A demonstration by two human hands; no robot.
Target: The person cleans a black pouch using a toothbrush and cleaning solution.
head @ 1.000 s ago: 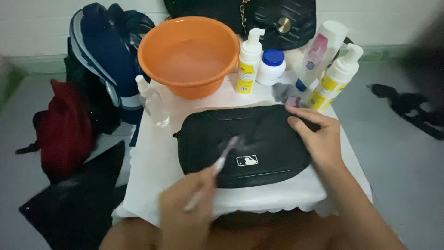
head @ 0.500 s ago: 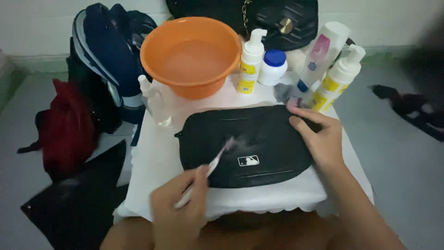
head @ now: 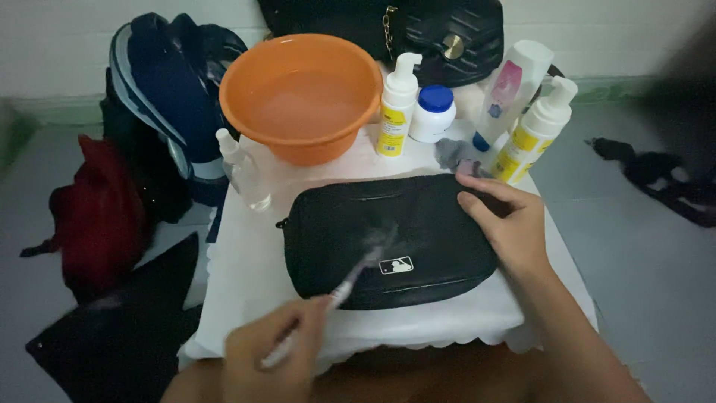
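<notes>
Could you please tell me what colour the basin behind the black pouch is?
The basin is orange, seen clearly in the head view, behind the black pouch.

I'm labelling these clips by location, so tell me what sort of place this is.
Probably a room at home, set up for hand cleaning: a small cloth-covered table on a bare floor, an orange basin of water with pump bottles beside it, and a backpack against the wall.

The left hand [head: 268, 362] grips a white toothbrush [head: 350, 276], bristles touching the black zippered fabric pouch [head: 388, 239] lying on the white cloth-covered table [head: 246, 254]. The right hand [head: 507, 224] presses the pouch's right end. An orange plastic basin [head: 302, 93] stands at the far edge.
</notes>
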